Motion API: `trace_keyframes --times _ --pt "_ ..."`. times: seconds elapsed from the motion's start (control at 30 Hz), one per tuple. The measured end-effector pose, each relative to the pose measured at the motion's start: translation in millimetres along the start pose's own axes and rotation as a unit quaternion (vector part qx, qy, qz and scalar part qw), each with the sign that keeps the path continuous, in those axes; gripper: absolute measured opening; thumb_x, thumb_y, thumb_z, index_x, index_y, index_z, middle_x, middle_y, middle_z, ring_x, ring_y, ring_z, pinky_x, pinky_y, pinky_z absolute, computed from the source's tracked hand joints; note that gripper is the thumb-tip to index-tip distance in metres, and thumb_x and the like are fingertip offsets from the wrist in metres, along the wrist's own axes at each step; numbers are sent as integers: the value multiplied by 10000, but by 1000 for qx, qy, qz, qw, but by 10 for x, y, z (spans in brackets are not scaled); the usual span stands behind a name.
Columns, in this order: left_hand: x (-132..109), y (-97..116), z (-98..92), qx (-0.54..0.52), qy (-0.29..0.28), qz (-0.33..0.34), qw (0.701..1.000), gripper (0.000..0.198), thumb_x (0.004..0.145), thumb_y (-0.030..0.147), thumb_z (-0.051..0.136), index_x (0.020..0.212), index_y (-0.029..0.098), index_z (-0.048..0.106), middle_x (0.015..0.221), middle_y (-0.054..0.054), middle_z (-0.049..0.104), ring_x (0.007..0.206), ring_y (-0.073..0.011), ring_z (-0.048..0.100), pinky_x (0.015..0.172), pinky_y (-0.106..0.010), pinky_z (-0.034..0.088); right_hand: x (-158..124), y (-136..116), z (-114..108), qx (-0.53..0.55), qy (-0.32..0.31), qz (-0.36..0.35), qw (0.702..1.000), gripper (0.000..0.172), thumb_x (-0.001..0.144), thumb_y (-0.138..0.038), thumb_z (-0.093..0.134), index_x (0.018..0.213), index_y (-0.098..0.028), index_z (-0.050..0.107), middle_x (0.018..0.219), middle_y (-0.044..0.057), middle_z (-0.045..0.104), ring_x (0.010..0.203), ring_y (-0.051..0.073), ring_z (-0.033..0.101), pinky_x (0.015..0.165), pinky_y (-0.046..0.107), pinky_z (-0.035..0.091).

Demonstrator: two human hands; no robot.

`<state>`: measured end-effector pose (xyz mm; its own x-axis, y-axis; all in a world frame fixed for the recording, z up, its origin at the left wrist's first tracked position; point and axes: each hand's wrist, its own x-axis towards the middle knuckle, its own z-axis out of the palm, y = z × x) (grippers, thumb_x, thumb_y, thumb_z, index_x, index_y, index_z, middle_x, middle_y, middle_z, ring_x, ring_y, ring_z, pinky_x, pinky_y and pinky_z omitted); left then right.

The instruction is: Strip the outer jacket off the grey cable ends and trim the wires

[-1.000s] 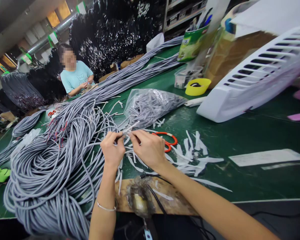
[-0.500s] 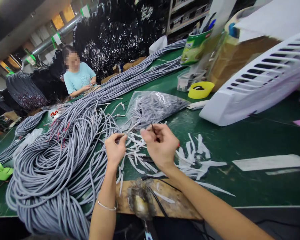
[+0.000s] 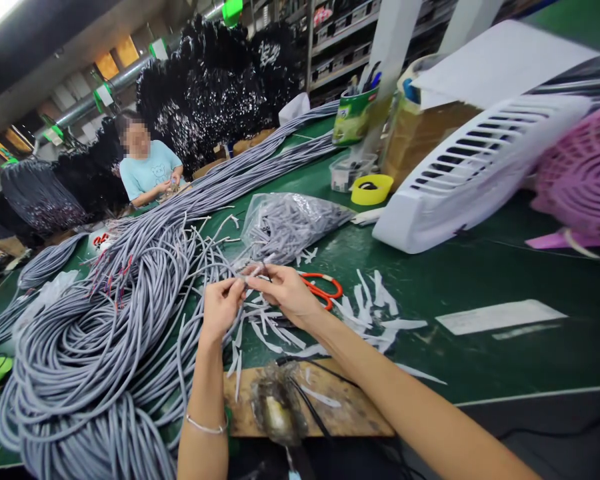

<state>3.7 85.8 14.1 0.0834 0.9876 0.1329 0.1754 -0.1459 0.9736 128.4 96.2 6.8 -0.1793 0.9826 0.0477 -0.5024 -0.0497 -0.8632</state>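
My left hand (image 3: 221, 308) pinches a grey cable (image 3: 215, 268) near its end, fingers closed. My right hand (image 3: 287, 292) meets it, thumb and fingers closed at the same cable end; a thin dark piece sticks up by its fingertips, too small to name. The fingers hide most of the cable tip. Orange-handled scissors (image 3: 336, 285) lie on the table just beyond my right wrist, blades hidden by the hand. White strips (image 3: 267, 328) are scattered under and beside both hands. A large coil of grey cables (image 3: 105, 333) lies to the left.
Behind my hands lies a clear bag (image 3: 295, 223) of short grey pieces. A white slatted housing (image 3: 460, 167), yellow tape roll (image 3: 373, 189) and green pen can (image 3: 355, 117) stand right. A stained wooden board (image 3: 350, 407) lies at the front edge. Another person (image 3: 153, 170) sits across the table.
My right hand has moved left to meet my left hand at the cable end. The scissors' orange handles have come into view. The camera view has shifted right.
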Motion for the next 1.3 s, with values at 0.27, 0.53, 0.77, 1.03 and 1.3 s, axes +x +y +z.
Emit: trace_keyframes --times 0.27,0.53,0.77,1.03,1.3 --pt "11 64 172 -126 -8 -50 991 482 522 554 691 673 135 506 480 78 393 382 -17 292 384 -175 199 68 106 7 18 159 -6 987 363 327 -359 804 499 -142 569 391 -67 429 338 11 210 349 202 91" --pt "39 4 318 -173 38 -75 981 476 529 553 678 588 151 430 452 104 348 320 16 216 341 -155 142 79 164 58 70 120 -58 989 385 405 -371 785 588 -176 509 467 -92 413 346 10 216 352 194 119" --pt "20 -27 341 -182 103 -61 976 410 568 505 655 596 148 457 431 105 341 315 7 216 332 -159 148 49 157 26 44 -2 -78 996 356 522 -383 764 630 -184 489 457 -102 332 350 13 181 364 199 91" --pt "-16 -74 325 -118 175 -6 977 240 688 363 609 667 124 597 510 27 511 453 -69 442 442 -183 331 105 139 -4 65 -3 -76 995 366 477 -382 800 627 -175 537 463 -95 346 349 5 175 356 192 90" --pt "0 -108 313 -116 207 16 971 181 663 298 624 673 118 644 549 2 567 534 -99 517 517 -200 388 43 140 -11 -52 1 -189 981 220 558 -309 760 611 -171 596 627 -23 469 486 58 361 389 188 244"
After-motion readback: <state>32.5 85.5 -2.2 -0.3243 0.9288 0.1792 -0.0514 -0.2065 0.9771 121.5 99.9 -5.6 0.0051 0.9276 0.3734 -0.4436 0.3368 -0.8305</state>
